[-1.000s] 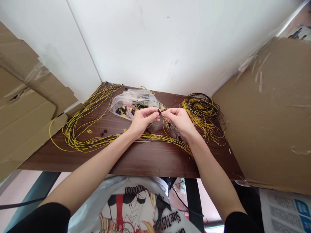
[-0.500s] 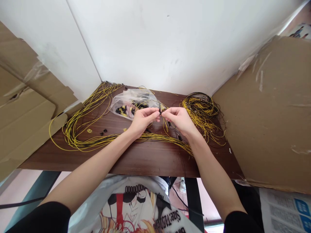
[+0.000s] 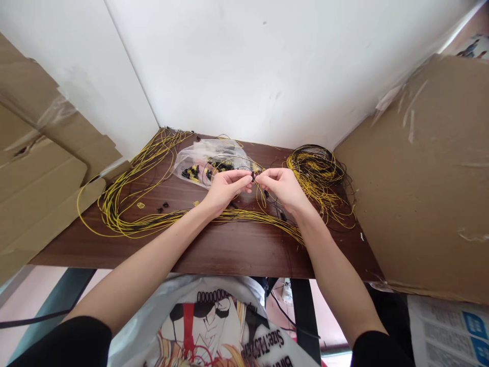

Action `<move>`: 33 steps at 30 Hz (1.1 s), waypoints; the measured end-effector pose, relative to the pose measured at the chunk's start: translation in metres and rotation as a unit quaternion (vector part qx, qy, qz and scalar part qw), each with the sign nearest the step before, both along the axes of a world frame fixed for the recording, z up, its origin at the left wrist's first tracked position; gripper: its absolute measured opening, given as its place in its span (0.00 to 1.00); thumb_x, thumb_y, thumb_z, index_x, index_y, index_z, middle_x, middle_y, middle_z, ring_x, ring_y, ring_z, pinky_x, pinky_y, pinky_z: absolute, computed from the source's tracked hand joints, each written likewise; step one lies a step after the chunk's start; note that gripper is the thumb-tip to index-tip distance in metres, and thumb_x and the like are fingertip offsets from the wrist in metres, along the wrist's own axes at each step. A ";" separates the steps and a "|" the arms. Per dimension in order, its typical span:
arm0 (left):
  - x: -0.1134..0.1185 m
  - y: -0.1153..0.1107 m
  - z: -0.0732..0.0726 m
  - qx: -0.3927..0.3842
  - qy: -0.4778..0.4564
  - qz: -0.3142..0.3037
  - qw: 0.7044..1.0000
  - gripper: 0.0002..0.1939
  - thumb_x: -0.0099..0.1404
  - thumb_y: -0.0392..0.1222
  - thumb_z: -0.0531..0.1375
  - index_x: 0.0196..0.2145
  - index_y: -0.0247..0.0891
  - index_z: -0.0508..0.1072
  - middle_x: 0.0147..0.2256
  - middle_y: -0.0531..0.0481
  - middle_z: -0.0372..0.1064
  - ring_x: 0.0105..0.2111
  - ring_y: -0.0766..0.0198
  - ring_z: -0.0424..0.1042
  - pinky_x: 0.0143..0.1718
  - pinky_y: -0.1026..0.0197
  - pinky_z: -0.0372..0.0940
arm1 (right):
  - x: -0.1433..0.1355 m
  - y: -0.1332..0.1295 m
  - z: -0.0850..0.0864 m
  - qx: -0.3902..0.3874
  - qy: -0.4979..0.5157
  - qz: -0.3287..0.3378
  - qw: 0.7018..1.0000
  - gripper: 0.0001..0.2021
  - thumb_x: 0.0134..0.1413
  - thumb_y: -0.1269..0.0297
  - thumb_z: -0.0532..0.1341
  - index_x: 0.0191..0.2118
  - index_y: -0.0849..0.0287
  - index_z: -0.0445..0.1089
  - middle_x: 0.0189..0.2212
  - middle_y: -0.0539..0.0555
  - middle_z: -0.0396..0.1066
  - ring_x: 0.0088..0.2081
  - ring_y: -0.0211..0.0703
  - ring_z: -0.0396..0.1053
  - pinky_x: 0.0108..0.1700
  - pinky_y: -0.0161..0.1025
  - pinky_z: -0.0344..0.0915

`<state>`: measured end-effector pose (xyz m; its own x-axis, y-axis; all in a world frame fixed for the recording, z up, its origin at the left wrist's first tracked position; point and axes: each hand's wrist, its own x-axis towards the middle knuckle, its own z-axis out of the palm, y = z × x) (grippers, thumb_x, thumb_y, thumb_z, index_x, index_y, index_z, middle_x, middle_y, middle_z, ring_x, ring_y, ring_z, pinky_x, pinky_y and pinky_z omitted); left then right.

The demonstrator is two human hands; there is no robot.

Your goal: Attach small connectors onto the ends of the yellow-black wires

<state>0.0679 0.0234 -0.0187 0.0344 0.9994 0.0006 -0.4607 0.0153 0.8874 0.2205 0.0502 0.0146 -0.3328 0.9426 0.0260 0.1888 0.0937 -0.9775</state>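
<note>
Thumb and fingers of the left hand [image 3: 224, 189] still pinch the small black piece [image 3: 252, 176], right of the plastic bag [image 3: 194, 151]; the right hand [image 3: 283, 187] stays closed against it, contents unclear. Both hands, little changed, face inward, 2 forearms angled up.

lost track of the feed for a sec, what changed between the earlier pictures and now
Nothing has visibly moved, and nothing was taken hold of or let go. The left hand and right hand still meet at a small black piece; whether it turned slightly is too small to tell. The wire bundle and plastic bag stayed put.
</note>
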 end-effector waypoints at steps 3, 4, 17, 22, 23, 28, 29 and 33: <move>0.000 0.000 0.000 -0.006 -0.003 -0.011 1.000 0.14 0.46 0.41 0.71 0.31 0.32 0.78 0.25 0.50 0.73 0.25 0.70 0.70 0.31 0.64 0.66 | 0.001 0.002 -0.002 0.001 0.003 0.004 1.000 0.11 0.42 0.61 0.62 0.18 0.61 0.66 0.17 0.47 0.60 0.21 0.32 0.53 0.25 0.35 0.49; -0.001 0.000 0.001 -0.008 -0.007 -0.014 1.000 0.14 0.46 0.41 0.71 0.31 0.32 0.78 0.25 0.50 0.73 0.26 0.70 0.70 0.31 0.64 0.66 | 0.001 0.002 -0.002 0.001 0.004 0.006 1.000 0.11 0.42 0.61 0.62 0.18 0.61 0.66 0.17 0.47 0.60 0.21 0.32 0.53 0.25 0.35 0.49; -0.003 0.000 0.002 -0.020 -0.031 -0.055 0.998 0.12 0.47 0.41 0.70 0.30 0.32 0.78 0.26 0.49 0.73 0.27 0.70 0.70 0.32 0.64 0.66 | 0.001 0.000 0.002 -0.008 0.029 0.046 0.998 0.11 0.44 0.62 0.61 0.17 0.60 0.65 0.17 0.47 0.61 0.22 0.32 0.56 0.28 0.34 0.55; -0.002 0.000 0.002 -0.020 -0.033 -0.047 0.998 0.12 0.47 0.40 0.70 0.29 0.32 0.78 0.26 0.49 0.73 0.27 0.70 0.70 0.32 0.63 0.66 | 0.000 -0.001 0.002 0.010 0.006 0.031 0.999 0.10 0.43 0.62 0.61 0.19 0.60 0.65 0.17 0.47 0.61 0.22 0.32 0.55 0.27 0.34 0.54; -0.002 0.000 0.003 -0.020 -0.034 -0.042 0.998 0.12 0.47 0.40 0.71 0.29 0.32 0.78 0.26 0.49 0.73 0.27 0.69 0.70 0.32 0.63 0.66 | -0.001 -0.002 0.002 0.015 0.001 0.025 1.000 0.10 0.43 0.61 0.61 0.19 0.60 0.66 0.18 0.47 0.61 0.22 0.32 0.55 0.26 0.34 0.53; -0.001 -0.001 0.003 -0.010 -0.020 -0.016 1.000 0.13 0.46 0.40 0.71 0.30 0.32 0.78 0.25 0.49 0.73 0.26 0.68 0.71 0.33 0.62 0.67 | -0.002 -0.001 -0.002 0.035 -0.002 0.001 0.999 0.10 0.44 0.60 0.62 0.21 0.61 0.67 0.19 0.48 0.63 0.22 0.32 0.56 0.26 0.34 0.53; -0.001 -0.001 0.002 -0.006 -0.014 -0.014 1.000 0.13 0.46 0.40 0.71 0.31 0.33 0.78 0.25 0.49 0.74 0.26 0.68 0.71 0.33 0.62 0.68 | -0.002 -0.001 -0.004 0.043 -0.001 -0.001 0.999 0.10 0.44 0.60 0.62 0.21 0.62 0.67 0.19 0.48 0.63 0.23 0.32 0.57 0.27 0.34 0.54; -0.001 0.000 -0.001 0.011 -0.005 0.003 1.000 0.14 0.47 0.42 0.71 0.31 0.33 0.78 0.26 0.49 0.74 0.26 0.68 0.71 0.33 0.61 0.68 | -0.003 0.000 -0.009 0.092 -0.023 -0.021 0.995 0.10 0.47 0.59 0.61 0.24 0.62 0.68 0.22 0.49 0.66 0.23 0.33 0.59 0.27 0.34 0.55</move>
<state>0.0669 0.0232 -0.0193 0.0287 0.9993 0.0221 -0.4702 -0.0061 0.8826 0.2176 0.0499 0.0057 -0.2986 0.9364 0.1843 0.2404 0.2607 -0.9350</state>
